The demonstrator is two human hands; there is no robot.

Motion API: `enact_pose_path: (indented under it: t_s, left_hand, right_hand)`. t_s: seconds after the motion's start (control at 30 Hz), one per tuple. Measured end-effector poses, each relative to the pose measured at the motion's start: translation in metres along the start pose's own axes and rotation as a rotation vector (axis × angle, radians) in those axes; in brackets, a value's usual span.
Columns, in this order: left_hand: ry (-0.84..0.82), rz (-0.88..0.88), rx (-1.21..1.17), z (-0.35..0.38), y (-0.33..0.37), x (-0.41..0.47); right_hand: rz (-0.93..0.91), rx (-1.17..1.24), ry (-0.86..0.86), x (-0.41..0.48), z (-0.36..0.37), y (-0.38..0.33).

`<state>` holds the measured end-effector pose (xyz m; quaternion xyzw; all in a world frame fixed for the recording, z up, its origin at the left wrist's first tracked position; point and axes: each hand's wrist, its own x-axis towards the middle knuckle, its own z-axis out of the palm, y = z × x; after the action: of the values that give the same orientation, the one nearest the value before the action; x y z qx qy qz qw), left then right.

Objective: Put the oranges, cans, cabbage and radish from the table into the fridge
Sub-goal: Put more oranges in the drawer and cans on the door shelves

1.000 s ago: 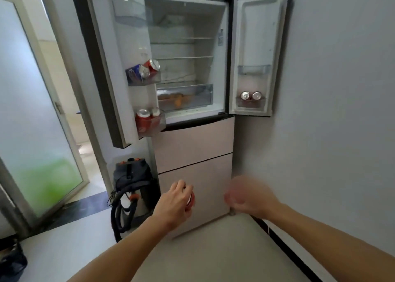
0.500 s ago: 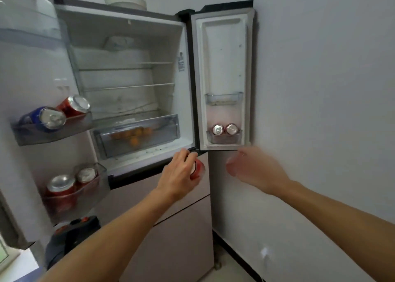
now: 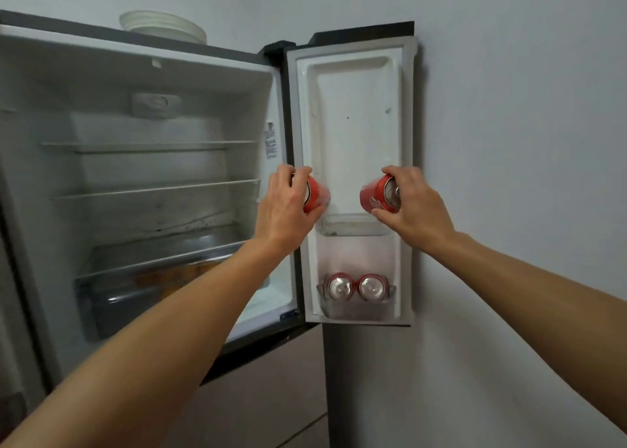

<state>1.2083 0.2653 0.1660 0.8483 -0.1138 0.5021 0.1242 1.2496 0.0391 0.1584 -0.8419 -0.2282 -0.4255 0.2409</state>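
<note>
- Two red cans up in front of the open right-hand fridge door point(image 3: 353, 183): left can point(image 3: 315, 193) and right can point(image 3: 376, 195), both tipped with their silver tops toward the camera, bottoms toward the door panel, probably so that they go in bottom first.
- Left hand point(image 3: 286, 206) wrapped around its can from the near side, fingers curled over the rim, thumb below; only a red sliver showing past the knuckles.
- Right hand point(image 3: 415, 203) pinching its can by the top rim, fingers above and thumb beneath, most of the body left bare.
- Held level with the upper door shelf point(image 3: 349, 225), a clear shallow bin just below the two cans and seemingly bare; likely the target, hence one can toward each end.
- Lower door shelf point(image 3: 356, 303) taken by two more red cans point(image 3: 356, 286), upright side by side, which would explain the move one shelf up.
- Further left, inside the fridge point(image 3: 142, 84): bare wire shelves, and low down a clear drawer point(image 3: 135, 278) with blurred orange shapes, probably the oranges.
- No cabbage or radish visible.
- On top of the fridge, far left, a stack of white plates point(image 3: 163, 27); plain wall to the right.
</note>
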Motion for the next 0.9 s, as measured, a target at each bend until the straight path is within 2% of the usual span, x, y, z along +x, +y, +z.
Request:
enact_pose_path:
  t_s: [0.3, 0.43, 0.67, 0.8, 0.9]
  left_hand:
    - [-0.142, 0.085, 0.012, 0.09, -0.03, 0.047]
    - [-0.198, 0.126, 0.024, 0.121, -0.042, 0.055]
    - [-0.073, 0.126, -0.22, 0.144, -0.048, 0.049]
    - [-0.054, 0.154, -0.298, 0.159, -0.049, 0.04]
    - [-0.069, 0.123, -0.326, 0.164, -0.049, 0.036]
  right_hand:
    - [0.111, 0.02, -0.083, 0.052, 0.068, 0.042]
    - [0.128, 0.05, -0.024, 0.051, 0.084, 0.053]
    - [0.017, 0.078, -0.019, 0.043, 0.086, 0.06]
    - [-0.042, -0.001, -0.072, 0.04, 0.096, 0.064]
    - [-0.033, 0.046, -0.066, 0.037, 0.101, 0.065]
